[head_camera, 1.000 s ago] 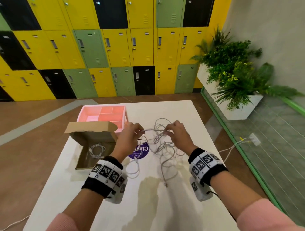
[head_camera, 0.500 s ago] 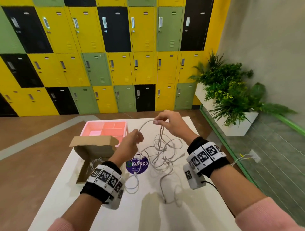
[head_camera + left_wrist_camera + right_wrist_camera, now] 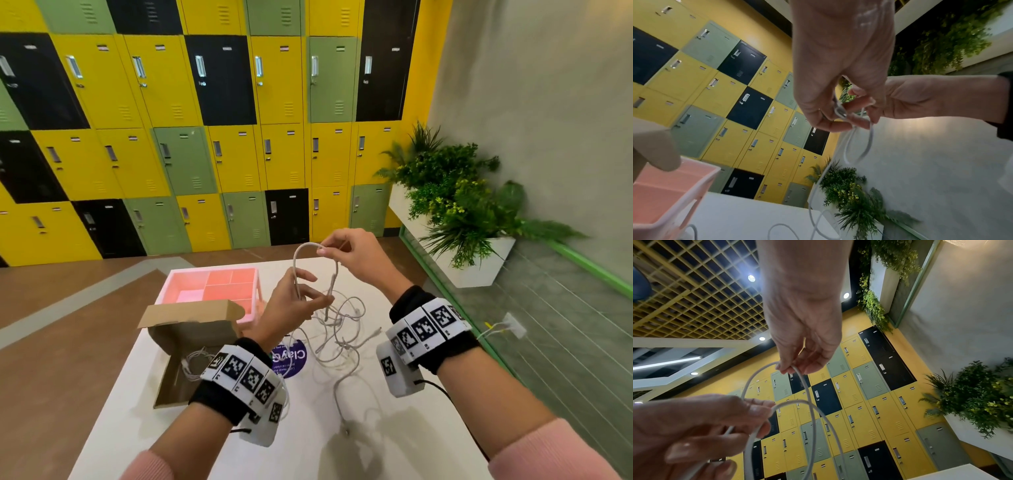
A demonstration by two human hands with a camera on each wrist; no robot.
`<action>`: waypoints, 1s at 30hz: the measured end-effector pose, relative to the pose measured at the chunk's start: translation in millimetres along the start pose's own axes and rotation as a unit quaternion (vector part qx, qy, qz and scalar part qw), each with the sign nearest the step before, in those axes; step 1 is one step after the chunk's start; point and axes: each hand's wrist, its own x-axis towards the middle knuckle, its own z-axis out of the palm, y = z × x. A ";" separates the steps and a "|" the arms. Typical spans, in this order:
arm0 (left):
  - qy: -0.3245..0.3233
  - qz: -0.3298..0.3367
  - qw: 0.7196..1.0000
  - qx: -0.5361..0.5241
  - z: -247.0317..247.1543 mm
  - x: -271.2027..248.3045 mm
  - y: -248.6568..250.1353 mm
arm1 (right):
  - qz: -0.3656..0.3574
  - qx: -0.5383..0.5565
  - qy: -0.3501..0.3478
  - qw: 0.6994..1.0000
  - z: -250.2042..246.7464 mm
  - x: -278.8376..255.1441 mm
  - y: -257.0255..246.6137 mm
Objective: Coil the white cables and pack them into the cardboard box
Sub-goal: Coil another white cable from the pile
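Note:
A white cable [image 3: 301,250] arches in the air between my hands above the white table [image 3: 191,442]. My left hand [image 3: 298,294] pinches two strands of it low down, also seen as the left hand [image 3: 838,120] in the left wrist view. My right hand [image 3: 329,248] pinches the top of the loop, and the right hand [image 3: 793,368] shows the same pinch. The rest hangs into a tangle of white cables [image 3: 342,329] on the table. An open cardboard box [image 3: 178,342] at the left holds one coiled cable [image 3: 193,363].
A pink divided tray [image 3: 212,287] stands behind the box. A purple round sticker [image 3: 289,358] lies on the table under my left wrist. A white planter with green plants [image 3: 455,212] stands at the right; lockers [image 3: 191,137] fill the far wall.
Both hands have risen from the table, lifting a cable out of the tangle. The right hand has gone higher and drawn the cable into an arch above the left hand.

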 end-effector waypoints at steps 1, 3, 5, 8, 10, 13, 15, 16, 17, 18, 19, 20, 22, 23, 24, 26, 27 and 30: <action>0.006 0.009 1.000 0.017 -1.3 0.9 -1.8 | -0.004 0.004 0.000 1.000 -0.9 -0.9 -1.0; 0.048 0.030 0.997 0.048 -6.9 3.2 -4.8 | -0.012 0.012 -0.001 1.000 -3.5 -2.7 -3.1; 0.108 0.057 0.991 0.061 -15.0 5.5 -5.3 | -0.022 0.028 -0.002 0.999 -8.8 -4.0 -6.0; 0.170 0.108 0.974 0.104 -26.3 7.4 -4.5 | -0.048 0.054 -0.017 0.997 -14.8 -7.0 -14.3; 0.201 0.155 0.958 0.135 -30.0 7.3 -1.0 | -0.077 0.047 -0.007 0.996 -17.5 -7.4 -21.1; 0.230 0.228 0.936 0.139 -32.1 8.0 14.1 | -0.105 0.062 0.021 0.992 -23.1 -2.9 -32.4; 0.236 0.270 0.924 0.129 -34.3 10.3 26.5 | -0.120 0.074 0.038 0.989 -28.1 1.1 -40.0; 0.239 0.286 0.919 0.128 -34.5 11.2 31.4 | -0.125 0.077 0.044 0.988 -30.2 2.5 -42.5; 0.242 0.298 0.914 0.131 -34.4 11.7 35.0 | -0.131 0.079 0.048 0.987 -31.8 3.6 -44.8; 0.245 0.305 0.910 0.136 -34.1 11.9 37.6 | -0.136 0.080 0.050 0.986 -32.7 4.3 -46.1; 0.249 0.309 0.908 0.137 -33.8 12.3 40.4 | -0.141 0.080 0.052 0.985 -33.2 4.6 -47.2; 0.253 0.312 0.906 0.136 -33.9 13.2 44.2 | -0.146 0.080 0.055 0.985 -33.2 4.9 -48.1; 0.259 0.330 0.897 0.135 -35.6 16.0 58.2 | -0.160 0.083 0.068 0.981 -33.7 6.1 -50.5; 0.262 0.347 0.890 0.136 -36.9 18.0 67.2 | -0.169 0.088 0.077 0.979 -34.4 7.1 -52.0; 0.265 0.364 0.882 0.138 -38.2 19.8 77.1 | -0.175 0.097 0.088 0.976 -35.5 8.5 -53.3; 0.272 0.386 0.870 0.139 -39.1 21.3 92.2 | -0.177 0.113 0.107 0.972 -38.0 10.9 -54.7; 0.273 0.390 0.868 0.140 -38.5 21.1 94.8 | -0.174 0.115 0.112 0.971 -38.5 11.4 -54.8; 0.237 0.354 0.892 0.150 -36.2 18.8 81.6 | -0.161 0.095 0.103 0.977 -35.4 8.8 -49.7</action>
